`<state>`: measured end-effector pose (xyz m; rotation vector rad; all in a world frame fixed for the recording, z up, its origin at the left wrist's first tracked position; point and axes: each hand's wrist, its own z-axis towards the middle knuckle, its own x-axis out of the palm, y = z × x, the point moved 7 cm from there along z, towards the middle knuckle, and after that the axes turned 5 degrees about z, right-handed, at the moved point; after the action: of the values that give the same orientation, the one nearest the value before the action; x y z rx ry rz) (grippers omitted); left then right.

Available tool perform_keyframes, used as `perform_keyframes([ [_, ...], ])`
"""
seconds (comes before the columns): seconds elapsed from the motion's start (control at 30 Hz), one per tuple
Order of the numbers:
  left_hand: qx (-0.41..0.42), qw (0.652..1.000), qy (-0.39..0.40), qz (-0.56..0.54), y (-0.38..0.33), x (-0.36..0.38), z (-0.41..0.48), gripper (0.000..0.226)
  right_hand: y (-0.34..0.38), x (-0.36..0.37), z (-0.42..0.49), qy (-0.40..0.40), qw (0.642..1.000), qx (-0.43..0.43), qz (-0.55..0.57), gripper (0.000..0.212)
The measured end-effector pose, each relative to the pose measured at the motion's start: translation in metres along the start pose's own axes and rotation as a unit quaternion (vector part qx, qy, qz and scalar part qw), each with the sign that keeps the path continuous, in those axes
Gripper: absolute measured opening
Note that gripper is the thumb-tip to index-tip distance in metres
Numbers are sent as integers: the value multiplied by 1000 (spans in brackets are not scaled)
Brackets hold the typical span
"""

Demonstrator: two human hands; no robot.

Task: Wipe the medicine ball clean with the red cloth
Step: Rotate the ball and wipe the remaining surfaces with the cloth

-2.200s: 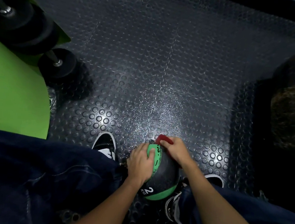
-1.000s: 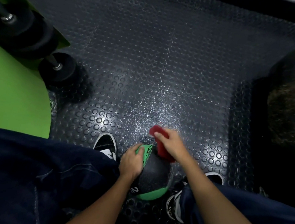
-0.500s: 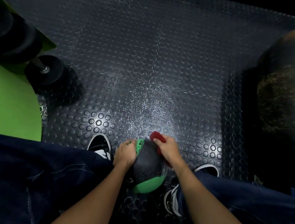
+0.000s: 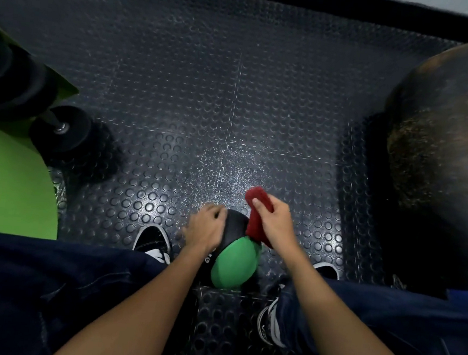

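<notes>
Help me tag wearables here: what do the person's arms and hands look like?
The left forearm and right forearm are bare to the frame's edge; no sleeves show. The left hand and right hand wear no gloves, and no watch, bracelet or ring is visible.

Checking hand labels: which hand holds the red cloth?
The right hand grips the red cloth against the medicine ball; the left hand holds the ball's other side, no cloth.

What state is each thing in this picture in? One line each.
Black-and-green rubber medicine ball: steadied from its left side.
Red cloth: gripped, hanging against the ball's right side.
Left hand: holds the ball.
Right hand: grips the cloth.
Black dumbbell: lying untouched.
</notes>
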<state>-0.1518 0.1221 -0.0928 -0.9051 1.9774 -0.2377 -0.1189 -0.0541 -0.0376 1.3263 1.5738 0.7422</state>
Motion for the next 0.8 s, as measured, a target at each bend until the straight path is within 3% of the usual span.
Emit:
perform_keyframes([
  [0.07, 3, 999, 25, 22, -8, 7, -2, 75, -2, 15, -3, 24, 997, -39, -65, 15],
  [0.13, 2, 1000, 13, 14, -9, 7, -2, 61, -14, 35, -11, 56, 979, -81, -177, 26],
  [0.2, -10, 1000, -5, -4, 0, 3, 0, 60, -24, 37, -13, 48, 972, -85, -216, 29],
  [0.33, -6, 1000, -20, -22, 9, 5, -1, 68, -49, 19, -5, -11, 995, 48, -86, 26],
  [0.4, 1, 1000, -25, -3, 6, 6, -7, 60, -69, 12, 3, -42, 986, 162, -28, 27],
  [0.47, 6, 999, -39, 12, 5, 7, -12, 53, -74, 12, 7, -43, 975, 218, -21, 26],
  [0.53, -14, 998, -52, -8, 8, 6, -13, 51, -60, 21, 12, -24, 984, 167, -65, 22],
  [0.6, -43, 996, -65, -49, 17, 4, -12, 48, -35, 37, 7, 6, 992, 60, -107, 15],
  [0.7, -56, 993, -68, -81, 32, 0, -5, 45, -9, 62, -12, 76, 980, -75, -170, 9],
  [0.8, -50, 990, -69, -109, 38, -1, -6, 44, -12, 57, -14, 80, 983, -96, -138, 14],
])
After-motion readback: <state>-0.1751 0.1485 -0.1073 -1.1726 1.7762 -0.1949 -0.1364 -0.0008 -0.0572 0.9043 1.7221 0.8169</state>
